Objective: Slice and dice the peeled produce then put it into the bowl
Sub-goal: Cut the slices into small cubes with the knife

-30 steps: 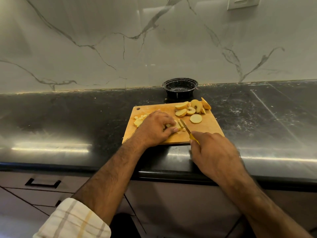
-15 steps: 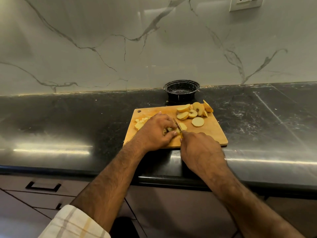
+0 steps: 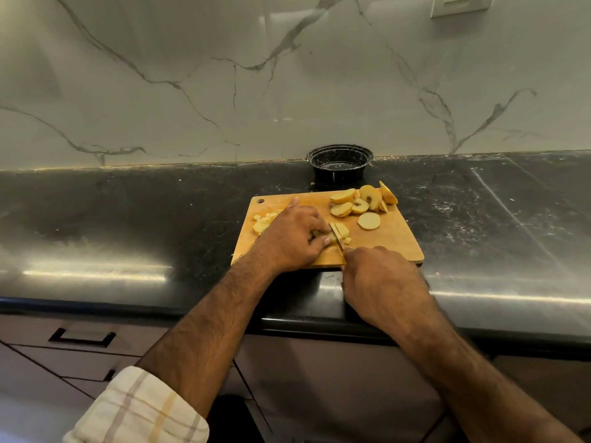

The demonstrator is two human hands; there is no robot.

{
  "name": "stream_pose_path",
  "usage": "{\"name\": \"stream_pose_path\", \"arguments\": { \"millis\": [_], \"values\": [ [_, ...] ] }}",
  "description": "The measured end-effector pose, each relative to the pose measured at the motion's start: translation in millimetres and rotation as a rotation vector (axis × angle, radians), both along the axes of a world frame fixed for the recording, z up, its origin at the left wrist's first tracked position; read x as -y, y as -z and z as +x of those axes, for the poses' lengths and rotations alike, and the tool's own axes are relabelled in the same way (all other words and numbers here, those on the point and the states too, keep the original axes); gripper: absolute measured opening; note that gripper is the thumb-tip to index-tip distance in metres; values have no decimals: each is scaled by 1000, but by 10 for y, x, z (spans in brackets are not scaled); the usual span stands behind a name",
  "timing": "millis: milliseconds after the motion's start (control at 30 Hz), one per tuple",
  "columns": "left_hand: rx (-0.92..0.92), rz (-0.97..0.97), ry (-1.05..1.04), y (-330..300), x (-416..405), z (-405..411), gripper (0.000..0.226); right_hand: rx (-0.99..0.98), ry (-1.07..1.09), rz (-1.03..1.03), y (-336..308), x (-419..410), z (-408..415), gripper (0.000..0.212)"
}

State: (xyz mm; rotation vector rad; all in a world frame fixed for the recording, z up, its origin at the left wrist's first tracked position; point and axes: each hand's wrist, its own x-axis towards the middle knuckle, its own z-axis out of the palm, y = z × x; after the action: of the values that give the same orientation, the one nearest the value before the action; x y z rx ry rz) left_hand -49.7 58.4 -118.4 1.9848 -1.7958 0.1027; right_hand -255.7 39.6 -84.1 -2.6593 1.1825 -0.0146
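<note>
A white marble wall [image 3: 224, 75] with grey veins fills the top half of the view, with a white socket plate [image 3: 460, 4] at its upper right edge. Below it runs a dark, glossy stone counter [image 3: 128, 219], streaked with glare along its front. Under the counter are brown drawers [image 3: 64, 356], one with a dark bar handle [image 3: 81, 337].

A wooden cutting board [image 3: 396, 241] lies flat on the counter near its front edge, with a small hanging hole in its far left corner. Just behind the board, against the wall, stands a round black bowl [image 3: 339, 164]; nothing can be seen in it.

The left hand [image 3: 292, 239] rests on the middle of the board, its fingers curled down together and its thumb tucked in, pinning a piece of pale yellow produce [image 3: 341, 231] that is partly cut into strips. A checked, rolled-up sleeve [image 3: 137, 410] shows on the left forearm. The right hand [image 3: 380, 282] is at the board's near edge, its fingers wrapped round the yellow handle of a small knife [image 3: 336, 235]; the handle is almost wholly hidden by the hand. The blade is on the produce right beside the left fingertips.

A pile of round slices [image 3: 361, 201] lies on the far right corner of the board, some leaning on each other, with one slice [image 3: 369, 221] flat and apart in front of them. Diced cubes [image 3: 263, 220] lie on the left side of the board, partly hidden behind the left hand. A few small bits [image 3: 347, 240] lie just right of the blade.
</note>
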Motion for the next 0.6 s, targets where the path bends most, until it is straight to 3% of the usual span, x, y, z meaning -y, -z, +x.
{"name": "stream_pose_path", "arguments": {
  "millis": [133, 333, 600],
  "values": [
    [25, 6, 10, -4, -33, -5, 29, 16, 3, 2, -36, -117, -233, 25],
    [-31, -107, -17, 34, -106, 67, 33, 222, 28, -78, -108, -170, -327, 35],
    [-57, -52, -25, 42, -71, 69, 22, 92, -11, -31, 38, -133, -11, 35]
  ]
}}
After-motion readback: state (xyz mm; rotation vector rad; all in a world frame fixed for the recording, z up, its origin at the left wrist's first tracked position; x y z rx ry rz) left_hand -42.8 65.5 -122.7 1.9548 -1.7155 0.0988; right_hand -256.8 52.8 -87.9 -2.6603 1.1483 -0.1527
